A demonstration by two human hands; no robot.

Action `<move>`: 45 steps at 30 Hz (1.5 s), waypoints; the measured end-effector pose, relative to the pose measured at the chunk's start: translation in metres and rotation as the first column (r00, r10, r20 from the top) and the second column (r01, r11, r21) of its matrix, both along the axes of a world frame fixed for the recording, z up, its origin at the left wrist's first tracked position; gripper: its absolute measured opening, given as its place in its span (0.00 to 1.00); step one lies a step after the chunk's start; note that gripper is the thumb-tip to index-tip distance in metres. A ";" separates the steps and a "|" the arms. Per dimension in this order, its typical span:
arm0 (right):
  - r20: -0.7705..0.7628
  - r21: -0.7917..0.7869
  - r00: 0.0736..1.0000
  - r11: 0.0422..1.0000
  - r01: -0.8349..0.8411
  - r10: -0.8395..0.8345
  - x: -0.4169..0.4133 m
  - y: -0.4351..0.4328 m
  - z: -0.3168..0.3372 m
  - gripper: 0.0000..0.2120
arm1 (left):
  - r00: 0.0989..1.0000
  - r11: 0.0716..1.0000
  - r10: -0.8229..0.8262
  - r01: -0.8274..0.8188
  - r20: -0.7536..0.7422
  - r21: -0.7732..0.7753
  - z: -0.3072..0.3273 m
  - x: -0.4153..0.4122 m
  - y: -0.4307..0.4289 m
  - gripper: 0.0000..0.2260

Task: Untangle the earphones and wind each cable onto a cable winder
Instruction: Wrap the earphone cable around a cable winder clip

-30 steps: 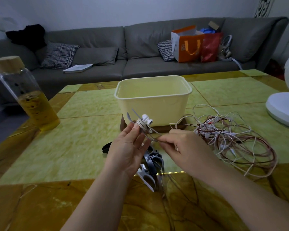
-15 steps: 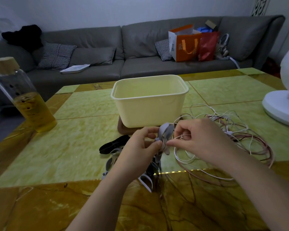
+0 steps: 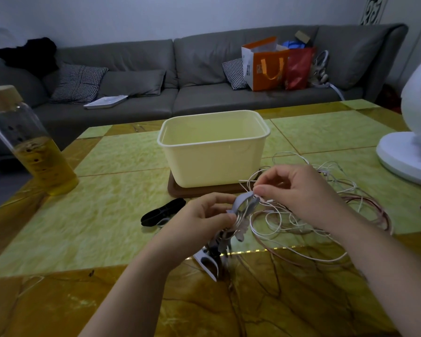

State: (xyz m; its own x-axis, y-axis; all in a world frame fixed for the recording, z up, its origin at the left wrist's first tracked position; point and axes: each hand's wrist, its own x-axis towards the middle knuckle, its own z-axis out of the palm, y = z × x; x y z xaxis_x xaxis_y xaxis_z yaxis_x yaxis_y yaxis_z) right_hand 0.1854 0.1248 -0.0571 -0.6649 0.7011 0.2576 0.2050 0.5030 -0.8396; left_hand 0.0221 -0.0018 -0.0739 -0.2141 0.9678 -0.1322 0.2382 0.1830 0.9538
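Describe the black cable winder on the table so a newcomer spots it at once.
Find the cream tub in the middle of the green-and-amber table. Before its left corner, just left of the left hand, lies the black cable winder. It lies flat, dark and bare, whereas the grey winder in that hand carries wound white cable.

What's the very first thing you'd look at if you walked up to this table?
The two hands in the middle: the left hand holds a grey cable winder while the right hand pinches a strand from the tangle of earphone cables sprawled on the table to the right. Just behind sits a big cream tub, with a bottle of yellow liquid at far left.
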 end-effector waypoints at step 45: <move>-0.367 -0.896 0.895 0.355 -0.266 -0.255 -0.030 -0.011 -0.020 0.04 | 0.944 0.975 -0.055 -0.020 0.324 0.221 0.007 0.004 -0.004 0.17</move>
State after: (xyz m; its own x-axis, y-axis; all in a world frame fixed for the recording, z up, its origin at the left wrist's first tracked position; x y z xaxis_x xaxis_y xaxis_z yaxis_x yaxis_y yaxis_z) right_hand 0.1552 0.1141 -0.0769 -0.6892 0.6499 -0.3205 -0.2515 -0.6293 -0.7353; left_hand 0.0262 -0.0058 -0.0672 -0.1779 0.9838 0.0233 -0.0919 -0.0402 0.9950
